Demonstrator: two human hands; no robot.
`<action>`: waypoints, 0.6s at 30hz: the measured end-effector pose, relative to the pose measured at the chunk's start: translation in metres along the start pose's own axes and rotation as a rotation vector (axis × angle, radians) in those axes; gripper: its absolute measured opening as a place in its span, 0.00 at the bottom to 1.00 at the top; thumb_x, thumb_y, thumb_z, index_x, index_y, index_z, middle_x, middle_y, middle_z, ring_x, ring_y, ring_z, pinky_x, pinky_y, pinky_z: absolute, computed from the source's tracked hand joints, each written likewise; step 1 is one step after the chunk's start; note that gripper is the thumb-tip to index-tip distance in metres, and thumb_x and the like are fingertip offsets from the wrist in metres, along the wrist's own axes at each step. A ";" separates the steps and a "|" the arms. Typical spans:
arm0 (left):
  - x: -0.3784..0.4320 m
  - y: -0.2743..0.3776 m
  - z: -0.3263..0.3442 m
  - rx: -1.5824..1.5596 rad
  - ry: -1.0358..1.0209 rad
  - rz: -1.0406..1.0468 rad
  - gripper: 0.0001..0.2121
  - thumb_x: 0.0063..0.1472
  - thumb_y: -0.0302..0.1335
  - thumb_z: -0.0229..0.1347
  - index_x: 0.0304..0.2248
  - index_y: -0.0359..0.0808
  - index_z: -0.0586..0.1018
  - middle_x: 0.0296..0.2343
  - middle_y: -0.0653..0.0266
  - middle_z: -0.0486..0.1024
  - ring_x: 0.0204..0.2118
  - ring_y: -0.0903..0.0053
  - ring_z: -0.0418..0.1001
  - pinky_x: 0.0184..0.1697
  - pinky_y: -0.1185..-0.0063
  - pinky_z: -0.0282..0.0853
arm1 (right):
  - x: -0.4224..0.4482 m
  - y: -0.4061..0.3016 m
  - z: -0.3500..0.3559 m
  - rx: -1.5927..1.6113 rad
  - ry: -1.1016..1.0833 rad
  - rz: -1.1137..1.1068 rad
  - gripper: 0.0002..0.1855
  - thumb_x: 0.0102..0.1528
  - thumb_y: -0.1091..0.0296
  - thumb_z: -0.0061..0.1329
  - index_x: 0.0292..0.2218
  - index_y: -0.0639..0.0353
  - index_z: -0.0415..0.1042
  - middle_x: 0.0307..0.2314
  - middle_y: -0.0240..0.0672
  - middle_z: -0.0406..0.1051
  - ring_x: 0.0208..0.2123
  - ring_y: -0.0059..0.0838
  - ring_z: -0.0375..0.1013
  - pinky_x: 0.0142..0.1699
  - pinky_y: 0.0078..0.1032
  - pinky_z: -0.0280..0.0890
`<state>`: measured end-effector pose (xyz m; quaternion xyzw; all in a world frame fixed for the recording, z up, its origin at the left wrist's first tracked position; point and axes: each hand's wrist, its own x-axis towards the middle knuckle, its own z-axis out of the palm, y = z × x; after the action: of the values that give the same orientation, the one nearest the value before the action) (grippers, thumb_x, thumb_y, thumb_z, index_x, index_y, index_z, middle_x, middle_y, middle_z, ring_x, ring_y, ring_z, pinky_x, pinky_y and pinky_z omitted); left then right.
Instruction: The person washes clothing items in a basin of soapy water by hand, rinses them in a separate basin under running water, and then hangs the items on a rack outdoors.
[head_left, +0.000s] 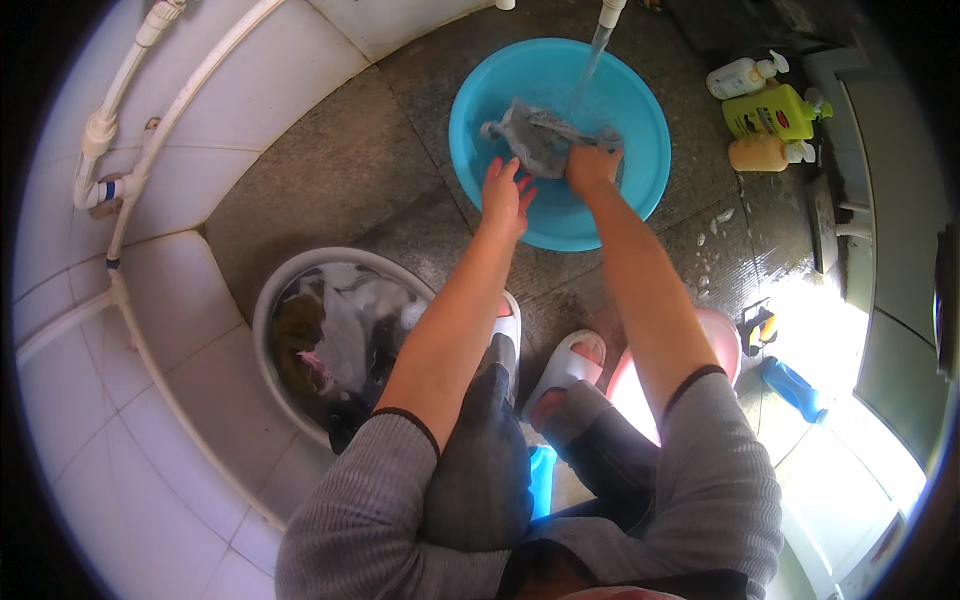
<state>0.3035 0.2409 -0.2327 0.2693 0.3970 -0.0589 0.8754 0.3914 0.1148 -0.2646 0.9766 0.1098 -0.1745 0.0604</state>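
Note:
A blue plastic basin (480, 97) stands on the floor in front of me, with water in it. Water (592, 64) pours into it from a white spout (612, 11) above its far right side. A wet grey cloth (536, 139) is bunched in the basin. My right hand (592, 166) grips the cloth's right end, its fingers partly hidden. My left hand (508, 196), fingers spread and holding nothing, hovers by the cloth's lower left edge; whether a fingertip touches it I cannot tell.
A metal basin (274, 289) of soaking laundry (349, 315) sits at left. A pink basin (724, 341) and blue bottle (795, 390) lie right. Pump bottles (765, 112) line the right side. White pipes (169, 124) run along the tiled wall. Slippers (566, 367) are on my feet.

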 end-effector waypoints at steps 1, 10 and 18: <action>-0.001 0.001 -0.001 -0.005 0.000 -0.002 0.32 0.56 0.32 0.49 0.56 0.46 0.45 0.54 0.59 0.47 0.55 0.63 0.48 0.55 0.66 0.43 | 0.001 0.003 -0.015 0.112 -0.135 0.048 0.19 0.48 0.62 0.46 0.42 0.55 0.65 0.36 0.36 0.69 0.40 0.38 0.67 0.50 0.45 0.51; -0.014 0.036 0.039 0.148 -0.403 0.424 0.29 0.57 0.42 0.44 0.55 0.41 0.50 0.54 0.65 0.52 0.55 0.71 0.49 0.56 0.68 0.36 | 0.009 0.061 -0.095 1.428 -0.729 -0.087 0.31 0.47 0.50 0.49 0.47 0.60 0.61 0.41 0.34 0.66 0.43 0.30 0.65 0.46 0.27 0.60; -0.004 -0.005 0.012 0.560 0.026 0.104 0.27 0.59 0.40 0.43 0.54 0.36 0.54 0.52 0.59 0.55 0.54 0.73 0.52 0.55 0.77 0.44 | 0.023 0.030 -0.018 0.717 0.268 0.244 0.42 0.44 0.47 0.49 0.53 0.57 0.48 0.50 0.51 0.51 0.52 0.49 0.51 0.50 0.43 0.55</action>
<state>0.3068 0.2303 -0.2257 0.5216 0.3623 -0.1178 0.7634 0.4258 0.0930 -0.2536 0.9558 -0.0677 -0.0645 -0.2787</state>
